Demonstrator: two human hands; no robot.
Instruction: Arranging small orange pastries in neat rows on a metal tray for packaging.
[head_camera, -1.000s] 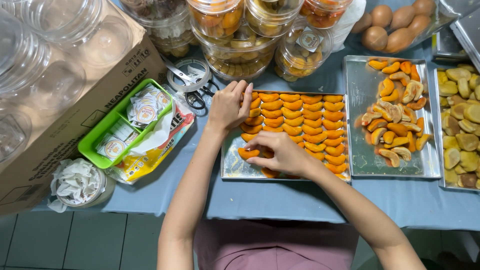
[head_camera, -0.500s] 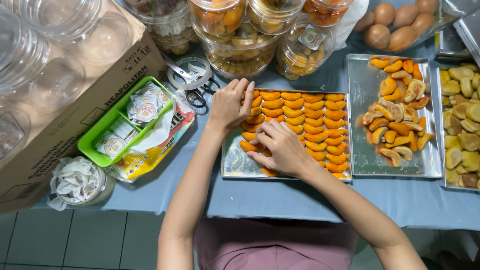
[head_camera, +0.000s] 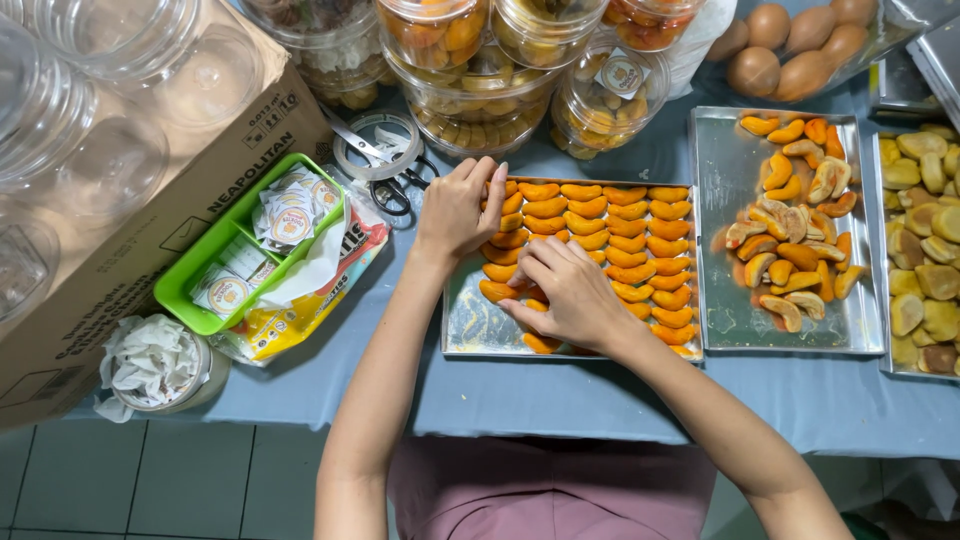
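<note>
The right hand (head_camera: 572, 292) now lies further toward 12 o'clock on the metal tray (head_camera: 470, 325) than a second ago, when it sat low near the tray's 6 o'clock edge. Its fingers now spread over the left columns of orange crescent pastries (head_camera: 610, 230), with the fingertips (head_camera: 520, 282) pointing to 9 o'clock beside one loose pastry (head_camera: 496, 291) at the tray's left side. The left hand (head_camera: 458, 212) is also different: a second ago its fingers stretched flat toward 12 o'clock, and now they curl down at the tray's 10 o'clock corner, knuckles up, touching the top-left pastries. More bare tray shows at 7 o'clock than before.
</note>
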